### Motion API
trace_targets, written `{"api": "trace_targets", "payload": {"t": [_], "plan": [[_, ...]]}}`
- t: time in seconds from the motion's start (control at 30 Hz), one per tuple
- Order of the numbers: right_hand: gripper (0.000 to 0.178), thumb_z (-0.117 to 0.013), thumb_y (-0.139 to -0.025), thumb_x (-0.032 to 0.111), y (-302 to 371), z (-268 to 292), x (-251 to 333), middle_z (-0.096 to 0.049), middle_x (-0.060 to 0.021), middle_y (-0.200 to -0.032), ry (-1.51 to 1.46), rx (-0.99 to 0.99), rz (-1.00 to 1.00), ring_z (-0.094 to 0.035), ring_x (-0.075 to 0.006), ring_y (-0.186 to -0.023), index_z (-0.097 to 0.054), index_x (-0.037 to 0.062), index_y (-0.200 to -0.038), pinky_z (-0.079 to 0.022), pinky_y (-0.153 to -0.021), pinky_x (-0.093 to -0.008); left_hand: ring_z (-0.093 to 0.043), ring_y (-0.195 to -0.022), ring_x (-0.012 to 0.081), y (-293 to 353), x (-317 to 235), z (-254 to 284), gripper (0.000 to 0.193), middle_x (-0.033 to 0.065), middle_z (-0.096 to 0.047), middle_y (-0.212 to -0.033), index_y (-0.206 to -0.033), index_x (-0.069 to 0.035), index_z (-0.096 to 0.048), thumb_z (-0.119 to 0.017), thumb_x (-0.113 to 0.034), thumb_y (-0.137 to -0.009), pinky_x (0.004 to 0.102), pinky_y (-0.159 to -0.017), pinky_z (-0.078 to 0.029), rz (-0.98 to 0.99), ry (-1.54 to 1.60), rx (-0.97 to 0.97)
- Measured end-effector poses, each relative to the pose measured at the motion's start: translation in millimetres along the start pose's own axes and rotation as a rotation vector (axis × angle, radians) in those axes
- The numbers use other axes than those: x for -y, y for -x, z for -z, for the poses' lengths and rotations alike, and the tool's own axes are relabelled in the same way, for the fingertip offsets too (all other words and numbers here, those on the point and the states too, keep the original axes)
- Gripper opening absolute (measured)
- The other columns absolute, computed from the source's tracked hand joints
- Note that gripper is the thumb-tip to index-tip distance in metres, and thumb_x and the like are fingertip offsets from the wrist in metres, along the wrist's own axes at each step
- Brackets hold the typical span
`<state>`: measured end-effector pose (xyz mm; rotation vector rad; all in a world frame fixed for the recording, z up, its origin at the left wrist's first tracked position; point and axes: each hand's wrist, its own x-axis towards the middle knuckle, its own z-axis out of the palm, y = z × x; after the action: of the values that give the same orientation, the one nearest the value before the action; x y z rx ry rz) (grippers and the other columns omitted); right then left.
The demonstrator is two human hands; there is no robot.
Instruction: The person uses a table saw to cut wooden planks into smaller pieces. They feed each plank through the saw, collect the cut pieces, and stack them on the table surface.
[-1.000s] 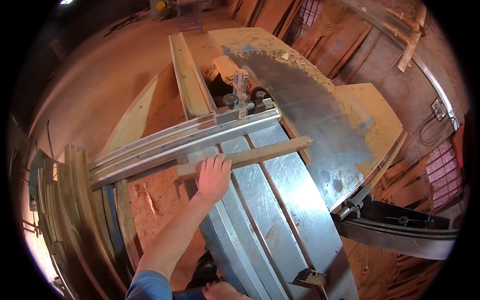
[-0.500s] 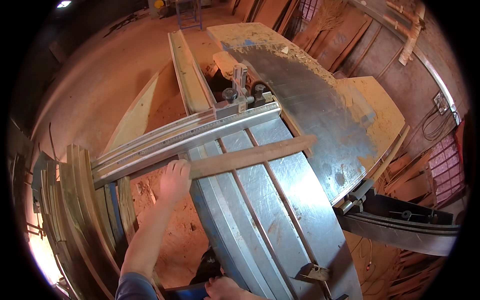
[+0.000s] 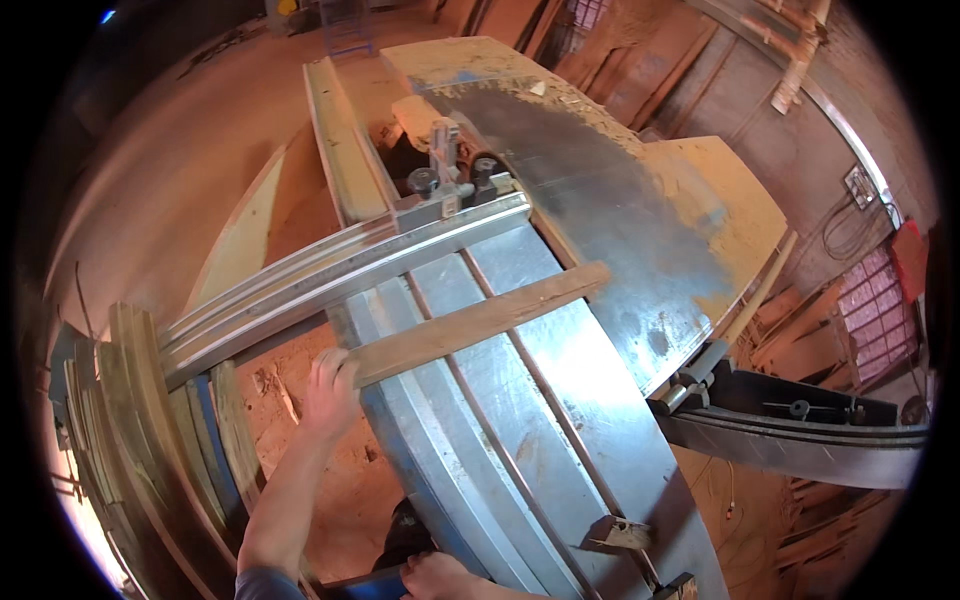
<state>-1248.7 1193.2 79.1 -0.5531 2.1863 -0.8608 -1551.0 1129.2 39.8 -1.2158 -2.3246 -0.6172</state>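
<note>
A brown wooden board lies slantwise across the grooved metal sliding table of a panel saw, its far right end reaching onto the saw's fixed table. My left hand is closed around the board's near left end, beyond the table's left edge. Between the board and the metal fence there is a wedge-shaped gap, wider at the left. At the bottom, my right hand is closed beside a blue bar at the table's near left edge; what its fingers hold is hidden.
Long wooden strips stand stacked at the left. Clamp knobs sit on the fence. Sawdust covers the far side of the fixed table. A small block rests on the sliding table at the lower right. Boards lean against the back wall.
My left hand has drawn the board's left end toward me, away from the fence, widening the gap. The whole view has shifted a little. My right hand keeps its place by the table edge.
</note>
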Motion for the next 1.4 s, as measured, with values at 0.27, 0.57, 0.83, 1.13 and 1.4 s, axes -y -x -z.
{"api": "trace_targets", "payload": {"t": [0.27, 0.57, 0.83, 1.13, 1.4], "plan": [[0.047, -0.064, -0.086, 0.052, -7, -20, -3, -0.074, -0.0146, -0.092, 0.132, -0.096, -0.015, -0.071, -0.0312, -0.09, -0.076, 0.0069, -0.083, -0.056, -0.074, -0.0441, -0.054, -0.113, 0.0393, -4, -1, 0, 0.057, 0.0169, -0.052, -0.12, -0.112, -0.001, -0.054, -0.07, 0.013, -0.06, 0.0477, -0.095, -0.048, -0.067, 0.018, -0.042], [0.042, -0.061, -0.087, 0.048, -9, -8, -1, -0.075, -0.0131, -0.087, 0.101, 0.024, -0.031, -0.073, -0.0313, -0.086, -0.077, 0.011, -0.079, -0.057, -0.071, -0.0447, -0.062, -0.097, 0.0292, -19, -4, 18, 0.051, 0.0168, -0.061, -0.108, -0.124, 0.0, -0.055, -0.076, -0.001, -0.077, 0.0395, -0.087, -0.051, 0.466, 0.386, 0.148], [0.04, -0.065, -0.085, 0.048, 2, 10, 9, -0.075, -0.0134, -0.092, 0.072, 0.007, -0.049, -0.072, -0.0311, -0.09, -0.078, 0.0108, -0.086, -0.057, -0.076, -0.0439, -0.058, -0.073, 0.0111, -31, 8, 17, 0.044, 0.0043, -0.06, -0.09, -0.135, 0.003, -0.052, -0.062, -0.017, -0.097, 0.0272, -0.062, -0.047, 0.916, 0.874, 0.241], [0.037, -0.064, -0.085, 0.048, -6, 0, 5, -0.075, -0.0093, -0.09, 0.069, 0.04, -0.061, -0.072, -0.0294, -0.088, -0.078, 0.0135, -0.086, -0.057, -0.073, -0.0436, -0.054, -0.083, 0.0091, -43, 10, 14, 0.038, 0.0031, -0.058, -0.098, -0.134, 0.005, -0.049, -0.059, -0.009, -0.1, 0.0247, -0.072, -0.044, 1.049, 1.036, 0.167], [0.038, -0.061, -0.084, 0.045, -3, 1, 5, -0.076, -0.0124, -0.093, 0.072, 0.002, -0.056, -0.073, -0.0295, -0.089, -0.078, 0.0111, -0.085, -0.057, -0.074, -0.0442, -0.061, -0.076, 0.0153, -65, 22, 16, 0.061, 0.0082, -0.062, -0.094, -0.14, 0.002, -0.044, -0.072, -0.008, -0.086, 0.029, -0.066, -0.049, 1.001, 0.831, 0.299]]}}
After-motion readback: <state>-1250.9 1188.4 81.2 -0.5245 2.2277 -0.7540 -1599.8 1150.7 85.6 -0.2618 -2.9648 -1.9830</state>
